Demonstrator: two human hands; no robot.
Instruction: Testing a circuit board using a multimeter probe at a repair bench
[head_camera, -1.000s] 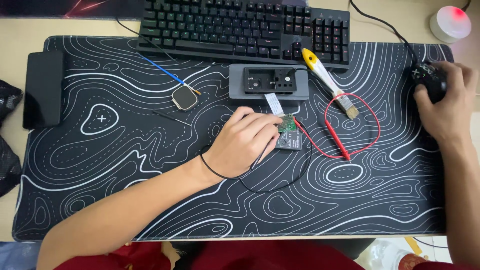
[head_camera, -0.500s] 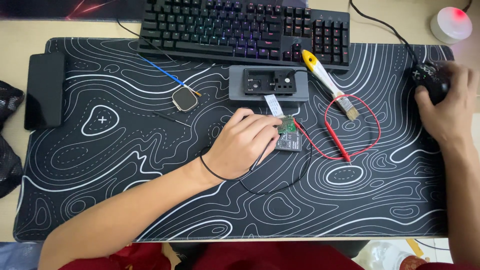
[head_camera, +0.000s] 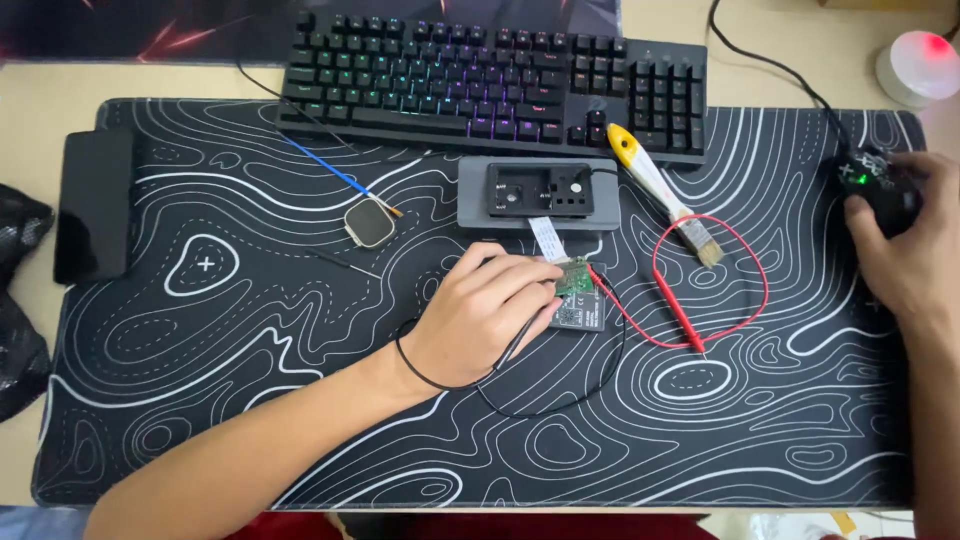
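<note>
1. Circuit board (head_camera: 578, 295), small and green, lies mid-mat just below the grey box (head_camera: 538, 192); bare mat (head_camera: 250, 330) spreads wide to its left.
2. Left hand (head_camera: 480, 315) pinches a black probe, apparently, against the board; right hand (head_camera: 905, 255) curls over the black mouse (head_camera: 880, 185) at the mat's right edge.
3. Nothing has shifted since earlier.
4. Keyboard (head_camera: 500, 85) sits behind.

My left hand (head_camera: 480, 315) rests on the mat (head_camera: 200, 400), fingertips pressing a small green board (head_camera: 578, 290) with a black lead running under my palm. A red probe (head_camera: 680, 315) lies just right of it, its wire looped. My right hand (head_camera: 905, 255) covers the mouse (head_camera: 872, 180). A grey box (head_camera: 538, 195), brush (head_camera: 655, 185) and keyboard (head_camera: 490, 85) lie above.
</note>
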